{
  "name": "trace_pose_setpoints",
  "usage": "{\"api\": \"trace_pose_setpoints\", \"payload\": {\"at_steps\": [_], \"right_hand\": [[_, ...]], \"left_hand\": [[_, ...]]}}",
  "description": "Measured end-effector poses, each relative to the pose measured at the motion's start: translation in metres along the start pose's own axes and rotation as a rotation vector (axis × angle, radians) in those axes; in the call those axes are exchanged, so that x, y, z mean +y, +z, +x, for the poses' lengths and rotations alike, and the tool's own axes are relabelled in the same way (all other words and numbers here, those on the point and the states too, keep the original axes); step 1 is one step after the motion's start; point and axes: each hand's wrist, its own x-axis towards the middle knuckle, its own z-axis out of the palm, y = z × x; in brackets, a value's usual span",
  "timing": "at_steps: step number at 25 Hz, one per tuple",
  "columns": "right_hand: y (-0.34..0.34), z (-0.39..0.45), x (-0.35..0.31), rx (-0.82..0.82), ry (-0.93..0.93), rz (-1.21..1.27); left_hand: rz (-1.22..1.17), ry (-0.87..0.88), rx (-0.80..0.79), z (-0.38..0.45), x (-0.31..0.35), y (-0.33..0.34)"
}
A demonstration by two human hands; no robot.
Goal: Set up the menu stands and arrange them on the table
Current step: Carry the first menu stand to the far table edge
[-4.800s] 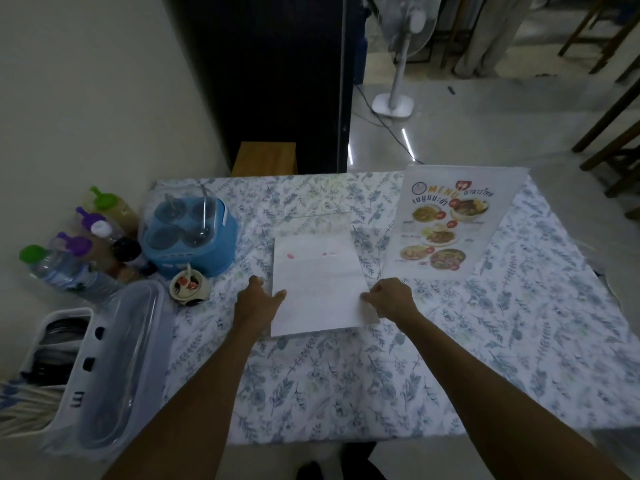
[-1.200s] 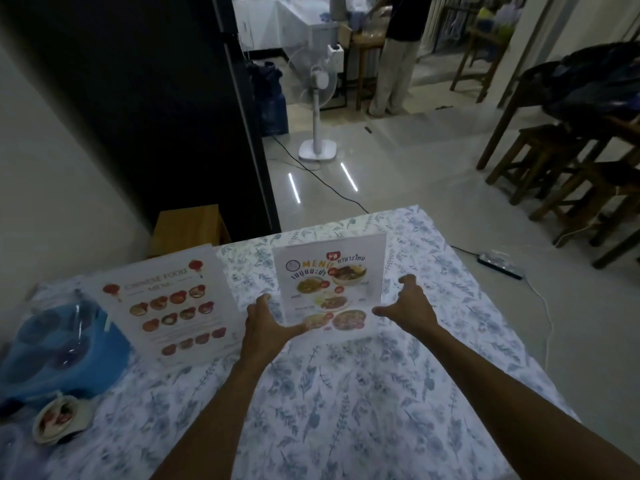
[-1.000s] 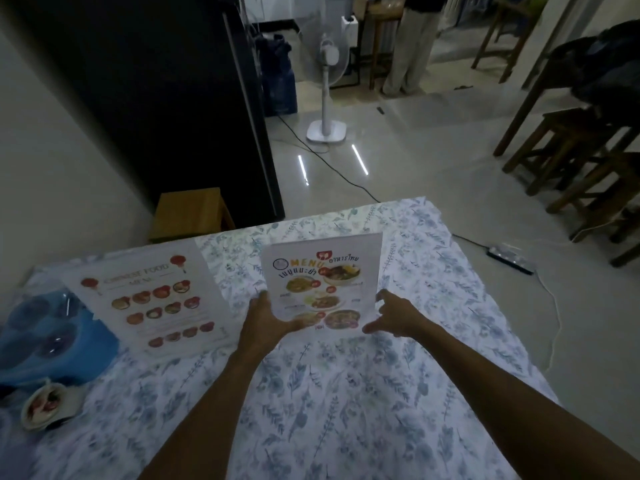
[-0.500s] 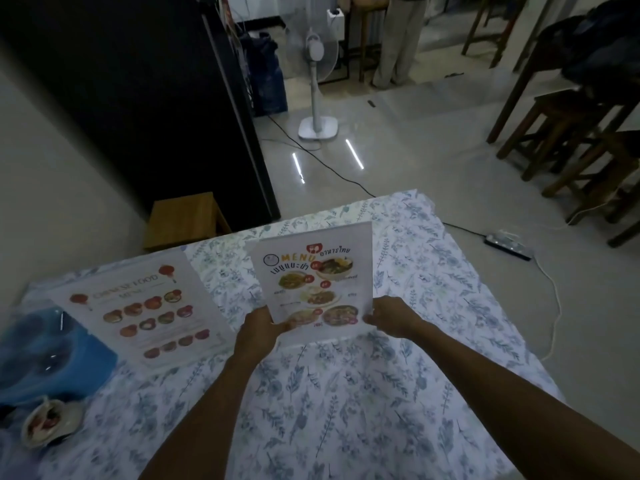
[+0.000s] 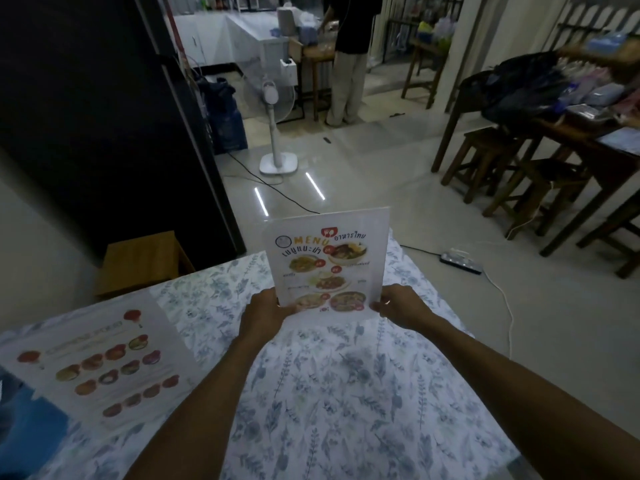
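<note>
I hold a white Thai-food menu stand point(image 5: 327, 265) upright above the far middle of the table point(image 5: 339, 393), which wears a floral cloth. My left hand point(image 5: 265, 311) grips its lower left corner. My right hand point(image 5: 398, 306) grips its lower right corner. The printed face with dish photos is turned toward me. A second menu stand point(image 5: 100, 365), a Chinese food menu with round dish photos, stands tilted back on the table to the left, apart from both hands.
A blue container point(image 5: 24, 420) sits at the table's left edge. Behind the table are a wooden stool point(image 5: 142, 261), a dark wall panel, and a standing fan point(image 5: 273, 133). A person point(image 5: 346, 57) stands far back. Wooden stools and tables fill the right side.
Both hands closed on the Thai menu stand's lower corners and lifted it up off the cloth. The Chinese menu stand stayed where it was.
</note>
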Motion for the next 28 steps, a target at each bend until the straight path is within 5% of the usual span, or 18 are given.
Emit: {"api": "trace_pose_setpoints", "payload": {"at_steps": [15,28], "right_hand": [[-0.111,0.213,0.104,-0.009,-0.071,-0.146],[-0.087,0.37,0.135,-0.03,-0.139,-0.052]], "left_hand": [[0.011,-0.095,0.037,0.184,0.103,0.087],[0.149,-0.219,0.106,0.313,0.087,0.112]]}}
